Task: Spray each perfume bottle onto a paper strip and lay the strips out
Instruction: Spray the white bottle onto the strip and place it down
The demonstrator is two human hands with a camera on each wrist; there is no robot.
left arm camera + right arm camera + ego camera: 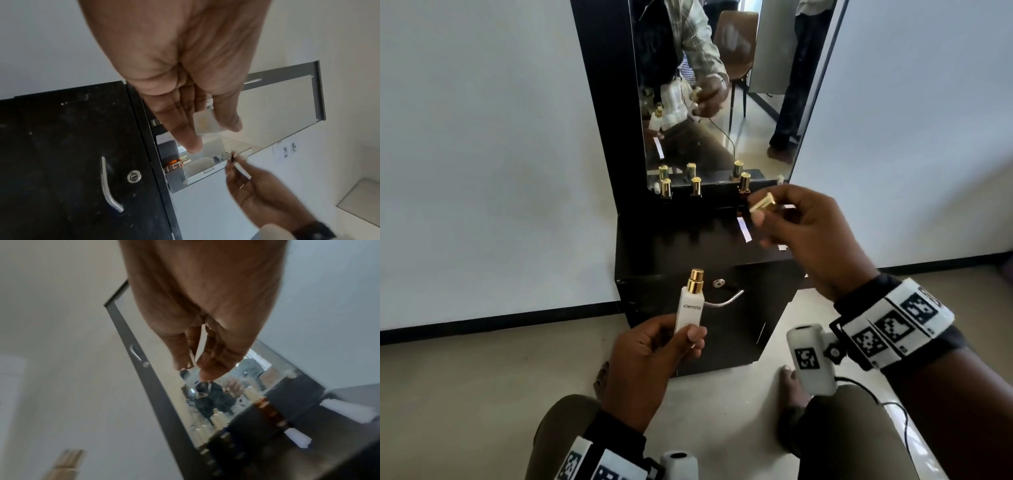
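My left hand (690, 337) grips a white perfume bottle (688, 310) upright in front of the cabinet door, its gold spray head bare. The left wrist view shows the same bottle (205, 124) between thumb and fingers. Up and to the right, my right hand (760, 212) pinches the gold cap (762, 204) over the cabinet top. A white paper strip (744, 229) lies on the dark top, and bits of others peek out behind that hand. Three gold-capped bottles (696, 186) stand along the mirror's foot, one of them amber (174, 164). The right wrist view is blurred.
A black cabinet (654, 250) with a tall mirror (722, 85) stands against a white wall. Its door carries a curved metal handle (724, 299) and a lock (718, 283). My bare feet (791, 380) are on the tiled floor below. White strips (347, 408) lie on the top.
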